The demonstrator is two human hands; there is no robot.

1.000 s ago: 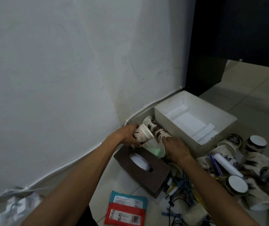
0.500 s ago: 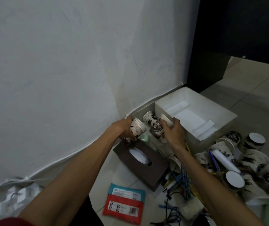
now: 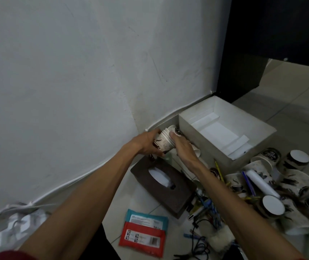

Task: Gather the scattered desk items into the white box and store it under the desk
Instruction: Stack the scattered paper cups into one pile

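On the pale tiled floor (image 3: pixel 290 94), close to the white wall, the left hand (image 3: pixel 146 145) has its grip closed round a stack of white paper cups (image 3: pixel 164 145) printed with dark coffee motifs, held on its side with the rims facing the right hand (image 3: pixel 184 150). The right hand's grip is curled on a single paper cup with a round dark emblem (image 3: pixel 177 131), held against the stack's rim end, thumb lying across the rims. Just beside both hands stands the open white rectangular cardboard box (image 3: pixel 243 120) – on the floor along the wall, in front of the black desk panel (image 3: pixel 243 72), with only flat white paper pieces inside. Below the hands lies a dark brown tissue box (image 3: pixel 178 192). Near it are a red packet over a teal packet (image 3: pixel 142 236), a tangle of pens and cables (image 3: pixel 206 209), and, right of the right forearm, a heap of loose printed paper cups (image 3: pixel 273 205) – some on their sides.
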